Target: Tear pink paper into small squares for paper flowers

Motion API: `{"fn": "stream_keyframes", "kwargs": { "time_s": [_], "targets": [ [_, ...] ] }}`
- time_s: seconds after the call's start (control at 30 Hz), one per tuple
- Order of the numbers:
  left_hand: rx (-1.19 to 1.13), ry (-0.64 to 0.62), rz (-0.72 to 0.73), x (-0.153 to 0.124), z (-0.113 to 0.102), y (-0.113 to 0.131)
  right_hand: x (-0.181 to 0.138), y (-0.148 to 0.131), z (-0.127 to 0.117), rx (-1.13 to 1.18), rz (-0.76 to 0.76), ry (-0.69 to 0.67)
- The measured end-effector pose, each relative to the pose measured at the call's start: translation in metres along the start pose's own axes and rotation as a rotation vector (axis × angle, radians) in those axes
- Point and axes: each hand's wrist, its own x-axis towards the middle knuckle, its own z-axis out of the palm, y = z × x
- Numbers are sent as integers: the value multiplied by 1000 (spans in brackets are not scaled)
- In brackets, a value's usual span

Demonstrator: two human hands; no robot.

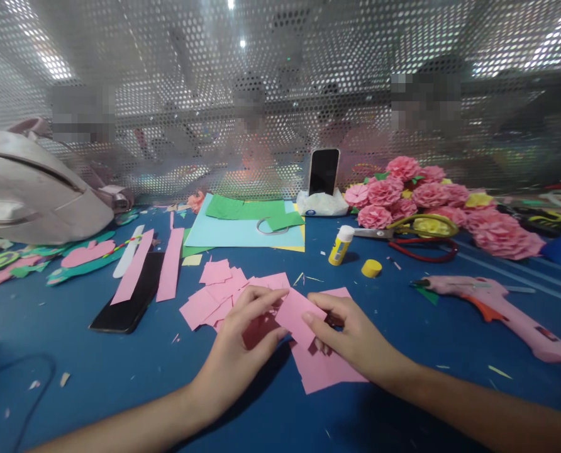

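Between my hands is a small pink paper square (302, 318), held above the table. My right hand (351, 330) pinches its right side, thumb on top and fingers underneath. At the square's left corner my left hand (247, 343) is cupped, its thumb and forefinger apart by the edges; I cannot tell how firmly they touch. Larger pink sheets (321, 374) lie below my right hand. A loose heap of cut pink paper pieces (209, 299) lies just beyond my left hand. An uncapped glue stick (341, 245) stands farther back, its yellow cap (372, 268) beside it.
A pink glue gun (492, 296) lies right, with scissors (417, 236) and pink paper flowers (412, 192) behind. Left are a black phone (129, 308), pink strips (170, 264) and a pale bag (39, 182). Another phone (324, 172) stands before a perforated metal screen (190, 94).
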Motion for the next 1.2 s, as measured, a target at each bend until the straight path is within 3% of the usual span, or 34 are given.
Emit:
{"fn": "stream_keyframes", "kwargs": {
  "time_s": [1.2],
  "targets": [
    [7,-16,33,0,-1,0,1,5,0,-2,-10,-31]
  ]
}}
